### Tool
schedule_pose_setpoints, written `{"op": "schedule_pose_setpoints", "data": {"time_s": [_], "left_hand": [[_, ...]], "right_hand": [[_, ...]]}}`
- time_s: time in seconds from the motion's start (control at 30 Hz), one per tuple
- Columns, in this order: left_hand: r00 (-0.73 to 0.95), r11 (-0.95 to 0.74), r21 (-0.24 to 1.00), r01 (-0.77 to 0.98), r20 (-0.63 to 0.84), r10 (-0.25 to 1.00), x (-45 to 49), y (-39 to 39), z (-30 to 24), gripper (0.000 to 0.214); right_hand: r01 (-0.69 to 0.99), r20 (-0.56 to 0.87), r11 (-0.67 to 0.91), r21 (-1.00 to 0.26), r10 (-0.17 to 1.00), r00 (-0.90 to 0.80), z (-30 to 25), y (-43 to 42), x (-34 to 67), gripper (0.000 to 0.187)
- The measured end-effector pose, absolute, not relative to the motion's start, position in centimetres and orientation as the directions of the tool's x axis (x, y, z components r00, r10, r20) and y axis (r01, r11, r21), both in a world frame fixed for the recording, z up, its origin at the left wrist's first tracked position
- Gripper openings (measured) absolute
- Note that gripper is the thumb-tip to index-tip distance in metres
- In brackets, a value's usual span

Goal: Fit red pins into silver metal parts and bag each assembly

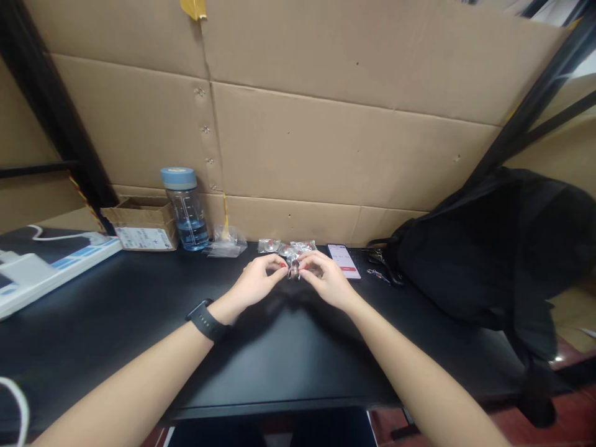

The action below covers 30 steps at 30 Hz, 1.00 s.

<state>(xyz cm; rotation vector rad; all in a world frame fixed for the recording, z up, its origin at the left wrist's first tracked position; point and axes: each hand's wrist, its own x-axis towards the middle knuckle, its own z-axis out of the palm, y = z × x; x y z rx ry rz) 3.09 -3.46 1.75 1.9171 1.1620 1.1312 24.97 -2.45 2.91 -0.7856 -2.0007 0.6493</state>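
Note:
My left hand (259, 280) and my right hand (325, 277) meet over the black table (139, 323), fingers pinched together. Between the fingertips of both hands sits a small shiny metal part (294, 269); I cannot make out what it is. A black watch is on my left wrist. Just behind the hands lie several small clear plastic bags (288, 247) with small parts in them.
A water bottle (186, 210) with a blue lid stands at the back left beside a small cardboard box (142, 225). A clear bag (227, 243), a phone (343, 260), a black backpack (503, 248) and a white power strip (41, 273) ring the area. Cardboard walls close the back.

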Motion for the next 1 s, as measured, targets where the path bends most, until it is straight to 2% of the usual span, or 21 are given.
{"op": "schedule_pose_setpoints", "data": {"time_s": [0.1,0.2,0.3,0.43,0.57,0.67,0.73,0.8,0.83,0.9,0.93,1.0], "left_hand": [[0.263,-0.405,0.893,0.196,0.350,0.899,3.7,-3.5,1.5,0.024],[0.220,-0.359,0.922,0.145,0.324,0.920,3.9,-3.5,1.4,0.023],[0.204,-0.361,0.920,0.150,0.329,0.922,3.9,-3.6,1.4,0.020],[0.214,-0.371,0.913,0.171,0.333,0.918,3.7,-3.8,1.5,0.017],[0.199,-0.341,0.914,0.220,0.300,0.933,3.8,-3.9,1.5,0.020],[0.197,-0.344,0.904,0.253,0.300,0.933,3.8,-3.7,1.5,0.021],[0.179,-0.345,0.874,0.343,0.300,0.937,3.5,-3.4,1.8,0.023],[0.110,-0.321,0.772,0.548,0.314,0.943,2.4,-3.0,2.2,0.025],[0.062,-0.291,0.679,0.674,0.340,0.938,1.5,-2.8,2.5,0.025],[-0.036,-0.204,0.436,0.877,0.482,0.875,-0.8,-2.2,2.9,0.018],[-0.060,-0.142,0.330,0.933,0.533,0.844,-2.2,-1.8,3.0,0.012],[-0.117,-0.013,0.211,0.977,0.587,0.801,-5.1,-0.9,2.8,0.013]], "right_hand": [[0.164,0.466,0.566,-0.808,0.783,-0.412,2.3,-2.6,24.5,0.013],[0.071,0.378,0.448,-0.891,0.820,-0.430,1.9,-2.7,24.2,0.018],[0.001,0.337,0.373,-0.928,0.838,-0.429,1.6,-2.6,24.0,0.023],[-0.007,0.278,0.307,-0.952,0.852,-0.444,1.4,-2.5,24.0,0.047],[0.000,0.259,0.291,-0.957,0.852,-0.455,1.4,-2.5,23.8,0.037],[-0.051,0.176,0.170,-0.984,0.890,-0.420,1.4,-2.6,23.7,0.043],[-0.097,0.100,0.067,-0.993,0.915,-0.391,1.4,-2.5,23.7,0.046],[-0.136,0.048,-0.002,-0.991,0.930,-0.365,1.5,-2.4,23.8,0.046],[-0.149,0.030,-0.025,-0.989,0.935,-0.354,1.5,-2.2,24.0,0.045],[-0.159,0.008,-0.047,-0.986,0.944,-0.329,1.7,-2.0,24.3,0.046],[-0.156,0.008,-0.044,-0.987,0.948,-0.319,1.8,-1.9,24.4,0.046],[-0.141,0.034,-0.010,-0.990,0.952,-0.304,1.9,-1.7,24.8,0.048]]}}
